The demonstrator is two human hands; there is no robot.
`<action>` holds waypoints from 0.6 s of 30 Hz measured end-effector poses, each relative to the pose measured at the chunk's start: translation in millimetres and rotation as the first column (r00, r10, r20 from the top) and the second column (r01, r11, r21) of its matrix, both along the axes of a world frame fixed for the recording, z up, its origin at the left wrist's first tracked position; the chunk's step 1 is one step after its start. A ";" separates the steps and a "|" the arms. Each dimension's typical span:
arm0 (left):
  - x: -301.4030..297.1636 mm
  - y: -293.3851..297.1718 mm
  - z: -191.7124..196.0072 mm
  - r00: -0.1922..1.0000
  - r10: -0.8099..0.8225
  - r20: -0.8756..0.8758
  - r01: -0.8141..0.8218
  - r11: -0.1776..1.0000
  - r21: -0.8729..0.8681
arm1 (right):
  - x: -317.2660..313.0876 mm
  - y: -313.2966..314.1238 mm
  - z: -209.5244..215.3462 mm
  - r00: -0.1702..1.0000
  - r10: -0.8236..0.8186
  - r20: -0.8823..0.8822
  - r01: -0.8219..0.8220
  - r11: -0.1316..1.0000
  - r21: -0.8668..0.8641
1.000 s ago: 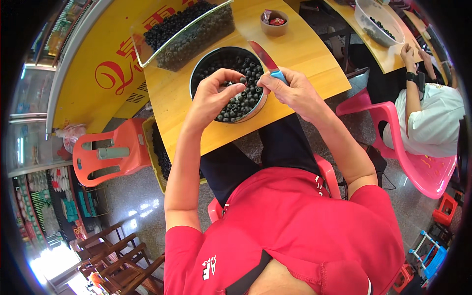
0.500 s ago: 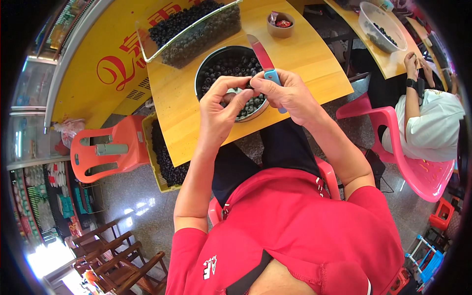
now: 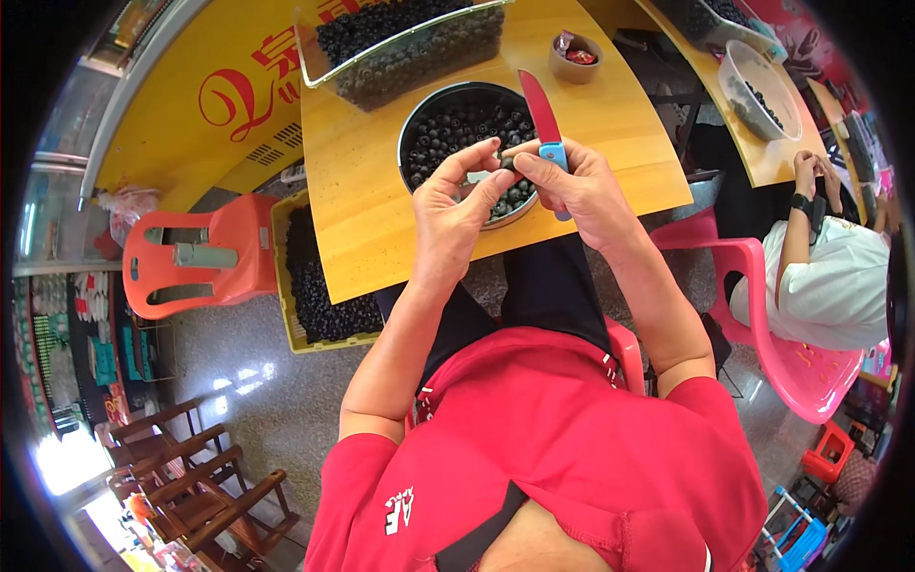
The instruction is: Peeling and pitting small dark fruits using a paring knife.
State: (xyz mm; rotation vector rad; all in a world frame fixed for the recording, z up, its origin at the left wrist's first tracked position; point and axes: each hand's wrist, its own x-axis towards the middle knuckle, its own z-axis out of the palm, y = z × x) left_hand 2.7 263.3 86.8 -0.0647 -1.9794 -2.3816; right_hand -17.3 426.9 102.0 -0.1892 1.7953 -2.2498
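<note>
1. Upper middle of the frame: the left hand [image 3: 457, 205] pinches one small dark fruit [image 3: 508, 163] at its fingertips, and the right hand [image 3: 577, 186] grips a knife [image 3: 545, 124] with a red blade and blue handle, touching the same fruit.
2. Just behind the hands, one round metal bowl [image 3: 412, 129] of dark fruit sits on the yellow tabletop [image 3: 372, 219].
3. At the top edge stand one clear bin [image 3: 410, 52] of fruit and one small cup [image 3: 574, 57].
4. Left of the tabletop: one yellow crate [image 3: 319, 296] and one orange chair [image 3: 195, 257].
5. At right, another person [image 3: 824, 276] sits on a pink chair [image 3: 801, 367].
</note>
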 end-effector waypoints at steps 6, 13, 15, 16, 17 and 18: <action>2.5 1.2 3.0 0.998 -0.029 0.058 0.026 0.998 0.050 | 0.9 -1.3 2.2 1.000 -0.013 -0.015 0.013 1.000 -0.004; 0.9 0.0 -5.4 1.000 -0.016 -0.026 0.016 1.000 -0.018 | -1.6 2.4 -0.1 1.000 0.001 0.000 -0.001 1.000 -0.003; 0.3 0.4 -7.2 0.998 -0.017 -0.057 0.017 1.000 0.003 | -1.9 2.1 0.3 1.000 0.008 -0.001 -0.008 1.000 0.004; 0.3 0.4 -7.9 0.996 -0.018 -0.088 0.020 1.000 0.022 | -1.8 2.0 0.4 1.000 0.014 -0.001 -0.014 1.000 0.009; 0.7 0.2 -7.5 0.996 -0.017 -0.088 0.019 1.000 0.022 | -1.7 2.2 0.1 1.000 0.015 -0.001 -0.015 1.000 0.010; 1.6 -0.4 -6.4 0.998 -0.024 -0.062 0.027 0.999 0.048 | -1.7 2.2 -0.4 1.000 0.023 0.006 -0.023 1.000 -0.005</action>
